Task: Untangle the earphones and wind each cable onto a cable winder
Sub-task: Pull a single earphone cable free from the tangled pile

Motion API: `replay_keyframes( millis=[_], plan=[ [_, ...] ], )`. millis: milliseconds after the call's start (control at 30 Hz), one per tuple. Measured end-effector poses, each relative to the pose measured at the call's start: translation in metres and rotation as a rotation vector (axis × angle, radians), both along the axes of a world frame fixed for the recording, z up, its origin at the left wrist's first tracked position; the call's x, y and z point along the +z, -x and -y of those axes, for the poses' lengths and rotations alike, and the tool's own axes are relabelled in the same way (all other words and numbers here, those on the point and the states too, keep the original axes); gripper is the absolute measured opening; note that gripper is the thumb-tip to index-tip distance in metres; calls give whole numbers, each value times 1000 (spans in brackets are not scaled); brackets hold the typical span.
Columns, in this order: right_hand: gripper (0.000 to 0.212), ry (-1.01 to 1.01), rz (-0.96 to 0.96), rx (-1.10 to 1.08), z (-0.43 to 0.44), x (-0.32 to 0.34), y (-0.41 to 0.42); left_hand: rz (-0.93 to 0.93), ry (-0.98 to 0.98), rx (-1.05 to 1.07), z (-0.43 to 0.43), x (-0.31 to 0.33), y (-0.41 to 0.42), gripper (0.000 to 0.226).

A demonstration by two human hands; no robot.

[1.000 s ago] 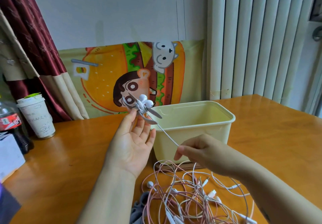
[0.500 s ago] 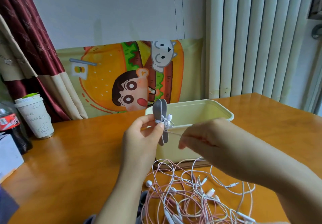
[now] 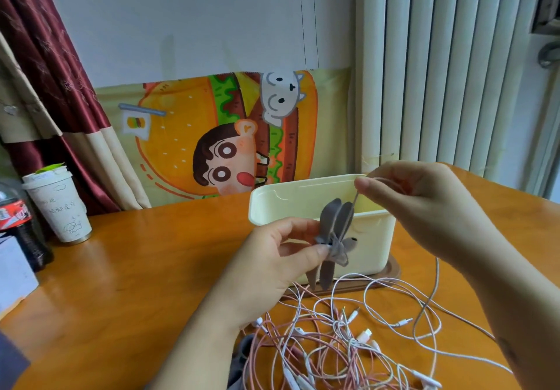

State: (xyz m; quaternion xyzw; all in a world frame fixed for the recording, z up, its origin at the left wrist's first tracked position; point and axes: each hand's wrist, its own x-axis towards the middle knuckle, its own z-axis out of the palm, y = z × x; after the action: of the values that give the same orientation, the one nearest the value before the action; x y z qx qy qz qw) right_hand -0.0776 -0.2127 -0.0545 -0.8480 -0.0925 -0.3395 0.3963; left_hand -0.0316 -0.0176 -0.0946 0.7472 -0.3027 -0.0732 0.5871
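Left hand [image 3: 272,256] pinches winder [image 3: 333,223], apparently clear of bin [image 3: 303,195].

A grey petal-shaped cable winder [image 3: 328,217] is seen against a pale yellow plastic box [image 3: 285,207]. Pink and white earphone cables [image 3: 351,342] are spread at six o'clock on an orange-brown wooden table [image 3: 136,268].

One view only: head-mounted camera, facing forward and down over the surface [image 3: 136,283] toward the wall [image 3: 181,26], close above my left grip [image 3: 272,265] and right grip [image 3: 424,201].
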Motion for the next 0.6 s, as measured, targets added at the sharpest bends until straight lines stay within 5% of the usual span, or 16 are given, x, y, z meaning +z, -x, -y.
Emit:
replay_keyframes(
  millis=[233,300,367,600],
  plan=[
    [50,-282,-284,225,1,-21,-17,-90,179,-249,2,2,5,28],
    [42,-343,-401,324,-6,-30,-21,-93,286,-254,2,2,4,31],
    [25,-336,-445,399,-13,-36,-22,-126,429,-247,3,5,4,28],
    [45,-170,-441,411,-36,-32,-15,-272,674,56,3,6,-5,20]
  ],
)
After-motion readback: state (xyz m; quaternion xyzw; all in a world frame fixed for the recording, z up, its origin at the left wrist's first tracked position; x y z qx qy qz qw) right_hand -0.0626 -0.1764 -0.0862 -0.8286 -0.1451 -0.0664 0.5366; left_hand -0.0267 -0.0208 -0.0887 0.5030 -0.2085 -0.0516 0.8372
